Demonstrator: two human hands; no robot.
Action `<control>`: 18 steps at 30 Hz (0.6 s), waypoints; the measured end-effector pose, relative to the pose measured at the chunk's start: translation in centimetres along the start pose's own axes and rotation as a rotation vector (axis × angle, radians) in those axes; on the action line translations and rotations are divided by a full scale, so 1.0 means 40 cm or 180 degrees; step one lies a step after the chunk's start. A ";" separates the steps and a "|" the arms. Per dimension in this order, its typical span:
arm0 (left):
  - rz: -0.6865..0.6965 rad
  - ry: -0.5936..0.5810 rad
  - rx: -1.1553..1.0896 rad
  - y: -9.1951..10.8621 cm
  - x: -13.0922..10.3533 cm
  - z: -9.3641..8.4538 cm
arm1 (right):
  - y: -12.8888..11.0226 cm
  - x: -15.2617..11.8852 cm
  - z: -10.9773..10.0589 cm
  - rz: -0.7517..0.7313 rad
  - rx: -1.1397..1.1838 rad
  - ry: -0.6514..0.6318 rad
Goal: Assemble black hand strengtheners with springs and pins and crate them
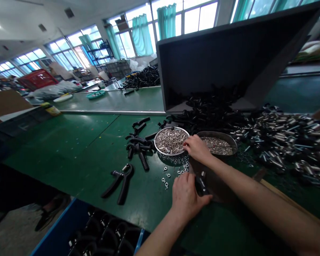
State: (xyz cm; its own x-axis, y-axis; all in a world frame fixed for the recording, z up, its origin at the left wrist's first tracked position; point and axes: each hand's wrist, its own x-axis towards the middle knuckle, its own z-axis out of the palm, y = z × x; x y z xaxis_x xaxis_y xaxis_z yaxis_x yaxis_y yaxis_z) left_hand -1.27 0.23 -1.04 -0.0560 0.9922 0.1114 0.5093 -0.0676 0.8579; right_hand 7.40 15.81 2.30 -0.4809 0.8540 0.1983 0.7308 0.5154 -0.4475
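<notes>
My left hand (186, 195) is low over the green table, its fingers and thumb curled around a black plastic clamp part (202, 184) with a silver metal tip. Much of that part is hidden by the hand. Farther forward, my right hand (198, 148) reaches to the right rim of a round metal dish (165, 153) filled with small silver pins (170, 140). Its fingertips are drawn together, and what they pinch, if anything, cannot be made out. Several small nuts (166, 185) lie between the dish and my left hand. An assembled black spring clamp (120, 183) lies to the left.
An oval metal tray (232, 149) of small parts stands behind my right wrist. Silver cylinders and screws (290, 138) are heaped at right. Black parts spill from a large tipped grey bin (161, 78). A blue crate (53, 227) of black clamps sits below the table's front edge.
</notes>
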 end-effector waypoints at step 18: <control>0.0456 -0.0369 0.1552 0.004 0.013 0.010 | 0.022 -0.100 -0.046 -0.0002 0.0640 -0.0082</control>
State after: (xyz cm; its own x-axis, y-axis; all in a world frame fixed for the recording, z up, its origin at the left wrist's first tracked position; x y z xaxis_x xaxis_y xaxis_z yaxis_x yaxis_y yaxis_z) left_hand -0.86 0.77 -1.07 0.1249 0.9835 0.1307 0.8473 -0.1743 0.5017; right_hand 10.88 12.97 2.71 -0.4955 0.8503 0.1774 0.6203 0.4895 -0.6129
